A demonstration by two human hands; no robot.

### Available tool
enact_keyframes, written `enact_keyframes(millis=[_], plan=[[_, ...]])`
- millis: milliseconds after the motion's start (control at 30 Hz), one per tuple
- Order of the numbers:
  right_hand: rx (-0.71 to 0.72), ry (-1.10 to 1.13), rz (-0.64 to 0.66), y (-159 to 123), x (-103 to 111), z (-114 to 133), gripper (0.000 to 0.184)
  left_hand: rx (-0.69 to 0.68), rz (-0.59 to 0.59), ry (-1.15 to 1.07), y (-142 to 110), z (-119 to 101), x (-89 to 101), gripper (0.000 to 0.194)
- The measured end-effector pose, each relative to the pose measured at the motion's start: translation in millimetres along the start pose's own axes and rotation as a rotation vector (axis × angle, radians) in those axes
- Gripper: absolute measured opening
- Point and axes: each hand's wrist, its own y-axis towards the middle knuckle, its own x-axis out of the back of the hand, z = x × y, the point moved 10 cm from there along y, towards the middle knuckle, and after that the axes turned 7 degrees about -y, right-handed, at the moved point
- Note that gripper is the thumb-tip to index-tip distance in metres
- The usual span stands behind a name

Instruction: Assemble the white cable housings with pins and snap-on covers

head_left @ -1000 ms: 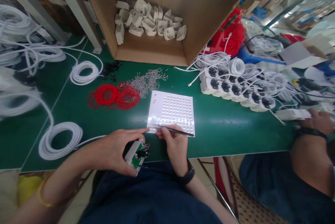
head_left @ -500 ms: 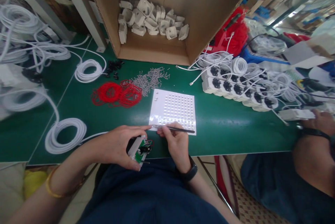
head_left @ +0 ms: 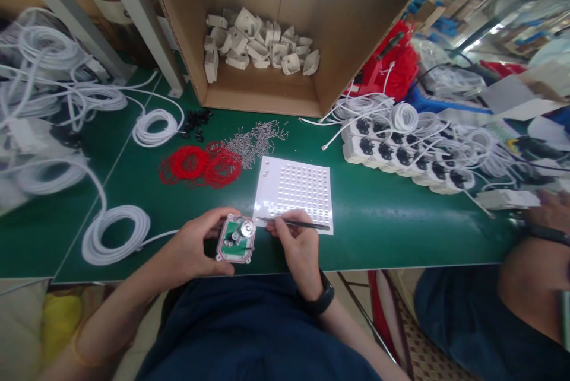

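My left hand point(head_left: 200, 244) grips a small white housing point(head_left: 236, 238) by its left side; its open face, with a green circuit board and a round silvery part, is turned up toward me. Pinched in my right hand point(head_left: 298, 244) is a pair of thin dark tweezers point(head_left: 307, 225), their tip pointing left near the housing. Under the tweezers lies a white sheet point(head_left: 267, 197) with rows of small clear stickers. Behind the sheet are a heap of small screws point(head_left: 253, 143) and a tangle of red rubber rings point(head_left: 191, 162).
A cardboard box point(head_left: 262, 99) holding several white shells point(head_left: 247, 22) stands at the back. Coiled white cables point(head_left: 116, 232) lie at left. White housings with black parts point(head_left: 403, 158) are lined up at right, beside a co-worker's hand point(head_left: 552, 209). Black pieces point(head_left: 196, 123) lie near the screws.
My left hand has turned the housing so its open face and circuit board now face up, and its index finger has drawn back from the sheet. The tweezers stay near the sheet's lower left.
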Motion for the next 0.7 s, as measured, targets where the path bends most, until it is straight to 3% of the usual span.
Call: enact_keyframes(millis=[100, 200, 333, 500, 700], plan=[[-0.058, 0.056, -0.003, -1, 2, -6, 0.024, -0.007, -0.309, -0.279, -9, 14, 16.8, 0.071], [-0.117, 0.198, 0.05, 0, 3, -9, 0.027, -0.099, -0.486, -0.434, -13, 17, 21.3, 0.067], [-0.157, 0.473, 0.156, 3, -2, 4, 0.027, -0.209, -0.52, -0.488, -10, 13, 18.3, 0.065], [-0.159, 0.579, 0.359, 0, -38, 36, 0.021, -0.254, -0.532, -0.46, -11, 15, 17.4, 0.066], [-0.08, 0.472, 0.325, 2, -51, 47, 0.021, -0.257, -0.51, -0.479, -11, 14, 13.6, 0.066]])
